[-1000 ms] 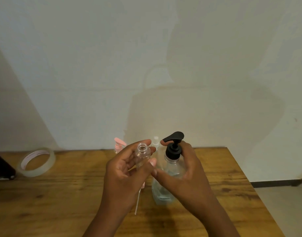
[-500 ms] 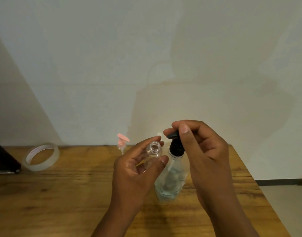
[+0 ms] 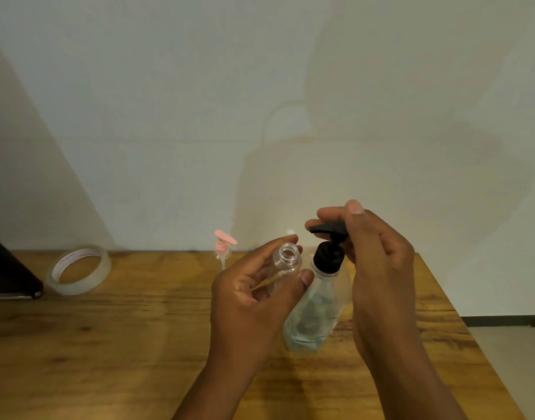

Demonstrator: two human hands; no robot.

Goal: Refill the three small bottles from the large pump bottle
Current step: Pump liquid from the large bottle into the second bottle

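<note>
At the far left edge one dark flat object (image 3: 8,277) lies on the brown wooden table (image 3: 123,344), only partly in view. Just beside it lies one roll of clear adhesive tape (image 3: 78,269), flat on its side, its hollow middle showing bare wood.

Further right, near the back edge of the table, stands one small clear bottle with a pink pump top (image 3: 223,248); whether it holds anything is too small to tell. A faint pale cap (image 3: 289,232) shows behind the hands — possibly another small bottle, but it cannot be made out.

Two bare hands meet over the middle of the table. The left hand (image 3: 254,298) holds one small clear plastic bottle with an open threaded neck (image 3: 287,260), the fingers curled behind it and the thumb pressed to its front. The bottle is lifted off the table, its uncapped mouth just below the black spout, and it looks empty.

Just to its right stands one large clear pump bottle with a black pump head (image 3: 317,301), leaning to the right with its base on the wood. A low pool of clear liquid sits in the bottom — the rest of it is empty. The right hand (image 3: 378,268) is wrapped over the pump head, fingers on top of the spout and thumb raised above it.
</note>
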